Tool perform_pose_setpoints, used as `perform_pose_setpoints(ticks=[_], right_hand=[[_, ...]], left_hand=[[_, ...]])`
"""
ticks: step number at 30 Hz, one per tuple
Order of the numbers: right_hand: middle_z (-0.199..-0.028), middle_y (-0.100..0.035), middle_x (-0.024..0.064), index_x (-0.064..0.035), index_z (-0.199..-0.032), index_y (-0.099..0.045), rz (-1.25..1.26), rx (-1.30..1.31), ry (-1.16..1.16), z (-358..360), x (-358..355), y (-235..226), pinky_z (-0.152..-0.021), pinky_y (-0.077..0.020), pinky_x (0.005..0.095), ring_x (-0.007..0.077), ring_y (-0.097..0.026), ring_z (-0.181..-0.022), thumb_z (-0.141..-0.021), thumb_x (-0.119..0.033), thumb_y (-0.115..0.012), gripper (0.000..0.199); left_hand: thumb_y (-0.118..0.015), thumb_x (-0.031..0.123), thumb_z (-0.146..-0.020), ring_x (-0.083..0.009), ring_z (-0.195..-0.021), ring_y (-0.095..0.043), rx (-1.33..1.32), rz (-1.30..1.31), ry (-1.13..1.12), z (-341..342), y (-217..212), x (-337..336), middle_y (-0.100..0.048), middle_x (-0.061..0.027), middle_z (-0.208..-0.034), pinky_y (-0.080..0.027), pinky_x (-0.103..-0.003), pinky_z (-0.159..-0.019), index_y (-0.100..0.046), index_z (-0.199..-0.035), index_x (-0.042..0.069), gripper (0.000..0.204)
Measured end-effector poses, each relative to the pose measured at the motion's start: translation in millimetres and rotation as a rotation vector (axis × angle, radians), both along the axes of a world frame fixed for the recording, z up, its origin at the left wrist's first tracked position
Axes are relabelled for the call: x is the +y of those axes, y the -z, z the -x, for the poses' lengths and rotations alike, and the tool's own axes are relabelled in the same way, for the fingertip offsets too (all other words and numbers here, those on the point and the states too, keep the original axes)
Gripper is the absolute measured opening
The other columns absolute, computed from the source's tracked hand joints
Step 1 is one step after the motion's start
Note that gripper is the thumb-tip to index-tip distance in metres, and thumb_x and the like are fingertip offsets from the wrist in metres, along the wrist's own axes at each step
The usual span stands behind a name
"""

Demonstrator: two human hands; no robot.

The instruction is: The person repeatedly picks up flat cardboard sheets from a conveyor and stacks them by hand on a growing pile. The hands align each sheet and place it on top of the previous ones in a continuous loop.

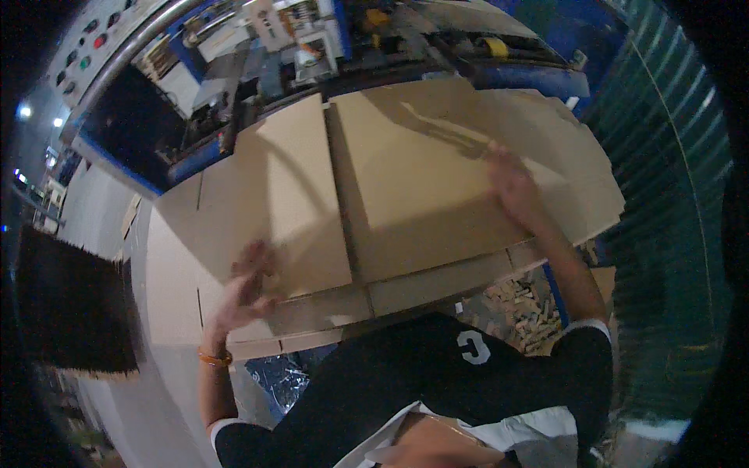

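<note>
1. My left hand (246,288) rests open, palm flat, on the near left corner of the top cardboard sheet (406,179). No pinch in this grip, just fingers spread on the board.
2. My right hand (511,183) lies far out on the right side of the same sheet. It is blurred, so I cannot tell whether its grip is spread or curled.
3. The sheet lies flat on a stack of flattened cardboard (257,327), in front of the blue machine (499,74).
4. To do this well, I judge that both palms need even pressure, pushing square so the creases stay lined up with the stack below.
5. I watch the near edge: it overhangs toward my body, and a skewed shove could fan the stack.
</note>
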State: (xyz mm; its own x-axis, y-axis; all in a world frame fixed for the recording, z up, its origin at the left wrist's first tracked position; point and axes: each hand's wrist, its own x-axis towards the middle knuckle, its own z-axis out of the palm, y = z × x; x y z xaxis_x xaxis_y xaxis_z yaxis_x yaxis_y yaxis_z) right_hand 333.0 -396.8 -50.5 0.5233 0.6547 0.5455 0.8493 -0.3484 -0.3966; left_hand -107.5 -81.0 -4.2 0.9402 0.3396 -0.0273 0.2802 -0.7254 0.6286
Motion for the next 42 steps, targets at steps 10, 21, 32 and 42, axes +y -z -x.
perform_pose_setpoints(ticks=[10, 21, 32, 42], right_hand=[[-0.089, -0.065, 0.0059, -0.0052, -0.099, -0.064, -0.009, 0.942, 0.374, -125.7, 1.6, -5.0, -0.069, -0.0456, 0.0332, 0.0221, -0.06, -0.078, -0.088, -0.039, -0.051, 0.038], [-0.092, -0.061, 0.021, -0.0036, -0.094, -0.063, 0.292, 0.08, 0.407, -102.4, 46.5, -10.4, -0.073, -0.0454, 0.0418, 0.0374, -0.058, -0.082, -0.083, -0.03, -0.056, 0.03], [-0.144, -0.027, 0.0074, -0.0154, -0.131, -0.041, 0.615, -0.14, -0.194, 54.5, -30.3, -34.2, -0.105, -0.0148, 0.0556, 0.0327, -0.02, -0.133, -0.051, -0.042, -0.078, 0.092], [-0.138, -0.037, 0.0077, -0.0241, -0.132, -0.042, 0.594, -0.086, -0.2, -27.5, 71.5, -34.0, -0.103, -0.0249, 0.0462, 0.0288, -0.03, -0.128, -0.07, -0.059, -0.06, 0.073]], left_hand=[[-0.049, 0.028, -0.088, -0.0264, -0.135, -0.02, -0.116, -0.242, -0.359, -31.6, 64.1, 106.9, -0.027, -0.0161, -0.143, -0.004, -0.043, -0.109, -0.024, -0.137, -0.001, 0.062], [-0.05, 0.036, -0.087, -0.0312, -0.135, -0.018, 0.009, -0.415, -0.406, -49.2, 26.7, 78.4, -0.027, -0.0179, -0.142, -0.008, -0.05, -0.107, -0.024, -0.138, 0.002, 0.067], [-0.053, 0.056, -0.077, -0.0358, -0.132, -0.023, -0.171, -0.702, 0.009, -42.0, 13.5, -10.1, -0.029, -0.0165, -0.141, -0.012, -0.055, -0.106, -0.027, -0.138, 0.005, 0.083], [-0.052, 0.046, -0.08, -0.0318, -0.122, -0.038, -0.505, -0.797, -0.025, -128.2, 28.5, 93.1, -0.045, -0.0137, -0.13, -0.021, -0.053, -0.103, -0.039, -0.131, 0.004, 0.067]])
